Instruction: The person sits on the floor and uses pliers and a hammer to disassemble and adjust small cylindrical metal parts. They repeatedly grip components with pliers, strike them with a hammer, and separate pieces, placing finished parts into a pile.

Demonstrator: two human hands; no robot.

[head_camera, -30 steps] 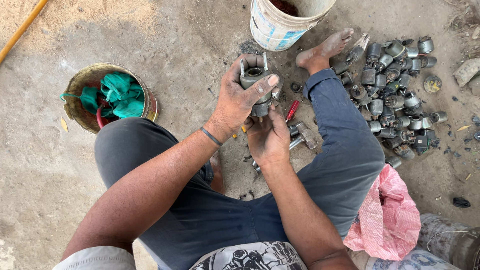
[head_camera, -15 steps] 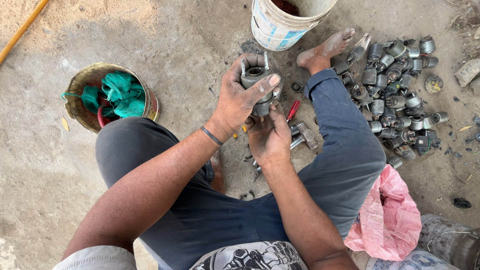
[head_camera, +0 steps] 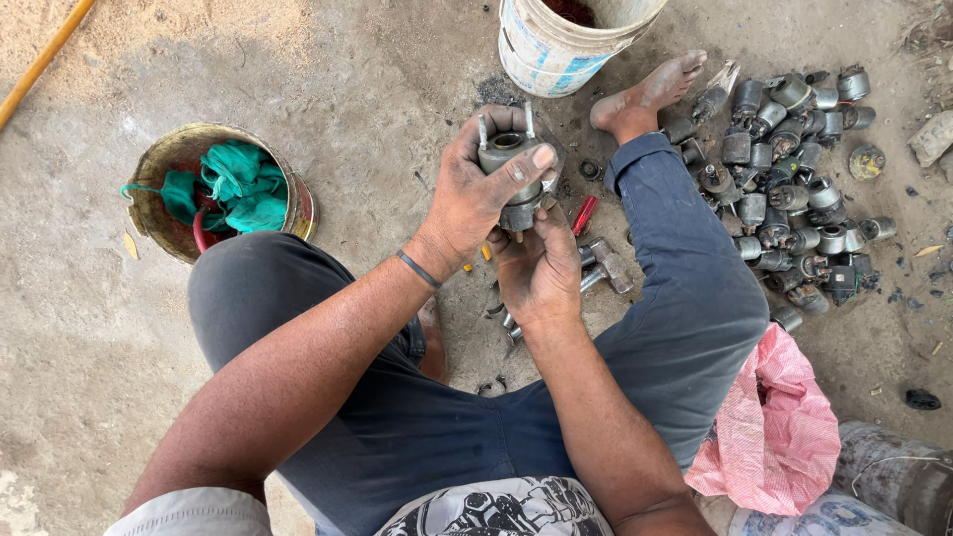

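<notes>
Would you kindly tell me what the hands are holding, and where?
Left hand wraps the metal cylinder part around its body; right hand supports its lower end.

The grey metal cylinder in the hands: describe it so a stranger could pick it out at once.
Start at the white plastic bucket at the top, then drop to the two hands raised over the concrete floor. The left hand wraps a grey metal cylinder with a round hole on top and two thin studs sticking up; the right hand supports it below. Unlike the pile of similar grey parts on the ground, it is held aloft.
</notes>
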